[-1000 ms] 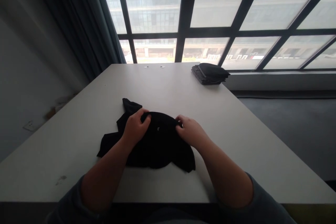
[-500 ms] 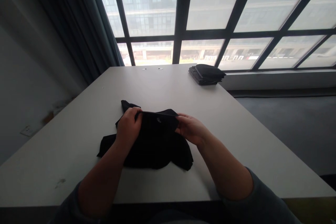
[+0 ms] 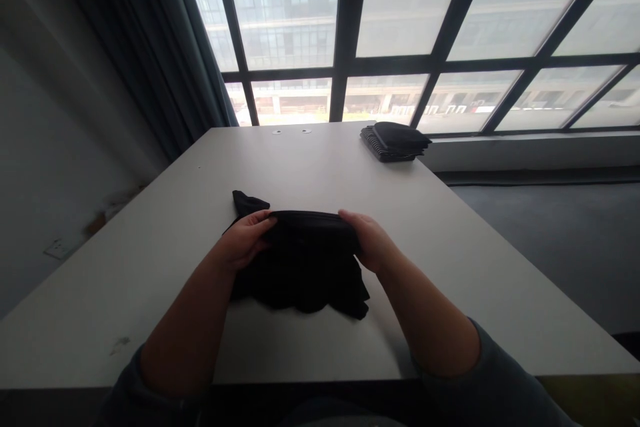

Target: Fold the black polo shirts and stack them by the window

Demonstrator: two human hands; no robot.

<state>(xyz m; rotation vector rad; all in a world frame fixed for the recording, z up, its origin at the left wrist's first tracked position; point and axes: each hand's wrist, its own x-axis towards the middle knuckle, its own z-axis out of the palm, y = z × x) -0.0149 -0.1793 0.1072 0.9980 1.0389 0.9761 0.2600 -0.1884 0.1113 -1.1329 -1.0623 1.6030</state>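
While both hands pinch its folded top edge, left hand (image 3: 243,240) and right hand (image 3: 367,240) equally near, the black garment (image 3: 305,267) stretches crosswise over the counter (image 3: 450,233).

Black garment (image 3: 303,267), soft dark fabric, crumpled, in the middle of the white table (image 3: 475,260) in front of me. Its top edge is raised and pulled into a straight, taut band between my left hand (image 3: 243,240) and my right hand (image 3: 367,240), each pinching one end. Below that band the cloth hangs and bunches in loose folds, its lower hem resting on the tabletop in uneven points. One corner pokes out past my left fingers, lying flat. Fabric detail too dark to read.
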